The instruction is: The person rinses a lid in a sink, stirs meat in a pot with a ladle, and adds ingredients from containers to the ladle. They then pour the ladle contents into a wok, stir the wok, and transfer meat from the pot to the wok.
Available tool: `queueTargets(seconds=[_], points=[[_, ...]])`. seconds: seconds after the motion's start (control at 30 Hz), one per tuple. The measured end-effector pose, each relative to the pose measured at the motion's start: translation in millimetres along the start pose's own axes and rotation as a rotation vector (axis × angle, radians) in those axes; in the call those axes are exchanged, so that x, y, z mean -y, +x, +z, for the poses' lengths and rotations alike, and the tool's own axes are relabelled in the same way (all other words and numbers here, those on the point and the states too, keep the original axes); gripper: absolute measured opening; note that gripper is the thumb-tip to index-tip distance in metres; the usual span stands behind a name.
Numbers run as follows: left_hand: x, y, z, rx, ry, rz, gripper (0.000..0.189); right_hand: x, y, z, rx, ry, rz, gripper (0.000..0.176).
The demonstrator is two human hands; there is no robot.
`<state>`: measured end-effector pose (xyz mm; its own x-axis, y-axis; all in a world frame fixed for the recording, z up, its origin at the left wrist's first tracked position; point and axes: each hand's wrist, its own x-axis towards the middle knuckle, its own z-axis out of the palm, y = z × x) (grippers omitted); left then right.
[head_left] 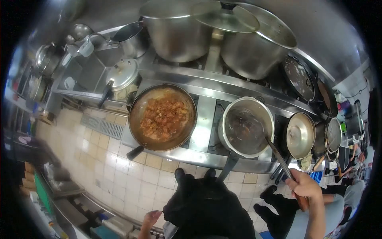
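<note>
My right hand [304, 185] is closed around the wooden handle of a long metal-shafted utensil [280, 157]. Its far end dips into a deep pot [227, 137] with a long dark handle, where the tip is hidden in dark, watery liquid. Low in the view, my left hand [151, 219] hangs beside my dark apron, fingers loosely bent and holding nothing visible. It is apart from the cookware. On the stove to the left of the deep pot sits a wide pan [132, 119] of reddish-brown, chunky food, its black handle pointing toward me.
Two large stockpots [175, 38] stand at the back, a glass lid [227, 18] resting over them. A pressure cooker [121, 73] sits by the sink [93, 65]. More pans [300, 137] line the right side. Another person's legs [274, 207] are close on my right.
</note>
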<state>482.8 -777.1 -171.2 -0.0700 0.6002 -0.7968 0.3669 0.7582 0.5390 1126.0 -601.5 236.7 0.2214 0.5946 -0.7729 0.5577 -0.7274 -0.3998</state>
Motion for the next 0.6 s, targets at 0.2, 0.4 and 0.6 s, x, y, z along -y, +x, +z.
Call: queueTargets(seconds=[0.2,0.4,0.6], points=[[21.5,13.1,16.4,0.086,-0.185,-0.065,0.034,17.9,-7.0,-1.2,0.135,0.162,0.094,0.019],[37.0,15.7,5.0,-0.044,-0.141,-0.09,0.044,34.2,-1.0,1.7,0.272,0.282,0.223,0.025],[4.1,-35.4,-9.5,-0.07,-0.344,0.027,0.042,29.8,4.4,38.5,0.204,0.812,0.165,0.034]])
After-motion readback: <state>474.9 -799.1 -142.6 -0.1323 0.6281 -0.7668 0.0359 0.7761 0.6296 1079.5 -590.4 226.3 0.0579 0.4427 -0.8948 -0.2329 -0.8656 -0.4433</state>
